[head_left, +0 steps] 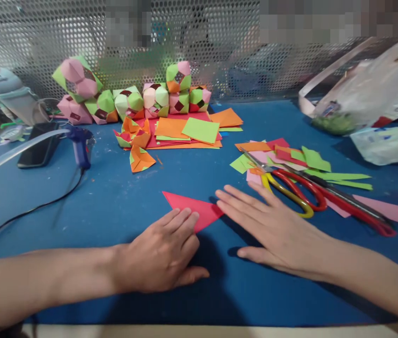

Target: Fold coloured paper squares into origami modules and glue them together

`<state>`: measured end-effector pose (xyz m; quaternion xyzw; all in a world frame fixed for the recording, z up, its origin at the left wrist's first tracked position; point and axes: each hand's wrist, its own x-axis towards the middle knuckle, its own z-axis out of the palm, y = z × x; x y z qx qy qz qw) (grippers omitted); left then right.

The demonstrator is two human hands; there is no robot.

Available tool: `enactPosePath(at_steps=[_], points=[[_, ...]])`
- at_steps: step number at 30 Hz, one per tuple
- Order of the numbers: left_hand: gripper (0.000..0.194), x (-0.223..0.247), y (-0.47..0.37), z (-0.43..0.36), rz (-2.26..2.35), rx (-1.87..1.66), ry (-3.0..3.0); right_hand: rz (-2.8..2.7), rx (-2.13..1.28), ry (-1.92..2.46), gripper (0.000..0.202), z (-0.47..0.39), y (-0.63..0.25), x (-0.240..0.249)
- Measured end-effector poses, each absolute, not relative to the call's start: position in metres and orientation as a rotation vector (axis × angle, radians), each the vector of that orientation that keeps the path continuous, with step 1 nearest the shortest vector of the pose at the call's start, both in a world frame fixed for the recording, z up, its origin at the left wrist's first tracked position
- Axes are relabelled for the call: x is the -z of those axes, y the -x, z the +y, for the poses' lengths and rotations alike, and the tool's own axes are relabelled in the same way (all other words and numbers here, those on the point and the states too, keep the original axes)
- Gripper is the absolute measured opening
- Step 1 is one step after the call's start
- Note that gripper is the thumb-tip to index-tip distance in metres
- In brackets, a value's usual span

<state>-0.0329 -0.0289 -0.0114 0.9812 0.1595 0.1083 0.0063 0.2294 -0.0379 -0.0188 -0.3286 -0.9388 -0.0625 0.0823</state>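
Note:
A red sheet of paper folded into a triangle lies flat on the blue table. My left hand rests over its lower left edge, fingers stretched side by side and pressing on it, thumb held apart. At the triangle's right corner, my right hand is spread flat with the fingertips touching or just over the paper; exact contact I cannot tell. Neither hand grips anything. Beyond the right hand lie scissors with red and yellow handles and a red-and-black box cutter.
Folded paper modules and a stack of coloured sheets lie behind the triangle. Assembled paper balls line the metal mesh. A blue glue gun and phone are left; paper scraps and a plastic bag right.

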Motion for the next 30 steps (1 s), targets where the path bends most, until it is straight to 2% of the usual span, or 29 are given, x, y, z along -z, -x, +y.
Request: enactPosePath(at_steps=[4, 9, 13, 18, 30], points=[[0.047, 0.011, 0.033, -0.029, 0.497, -0.346, -3.059, -2.881, 0.018, 0.815, 0.079, -0.041, -0.202, 0.019], [0.046, 0.009, 0.034, -0.029, 0.532, -0.4, -3.012, -2.887, 0.01, 0.805, 0.079, -0.047, -0.211, 0.023], [0.056, 0.011, 0.032, -0.026, 0.716, -0.469, -2.974, -2.864, 0.036, 0.769, 0.075, -0.048, -0.217, 0.021], [0.065, 0.015, 0.03, -0.025, 0.825, -0.374, -3.037, -2.851, 0.071, 0.739, 0.068, -0.046, -0.213, 0.018], [0.062, 0.009, 0.032, -0.029, 0.992, -0.24, -3.172, -2.768, 0.003, 0.791, 0.062, -0.047, -0.213, 0.027]])
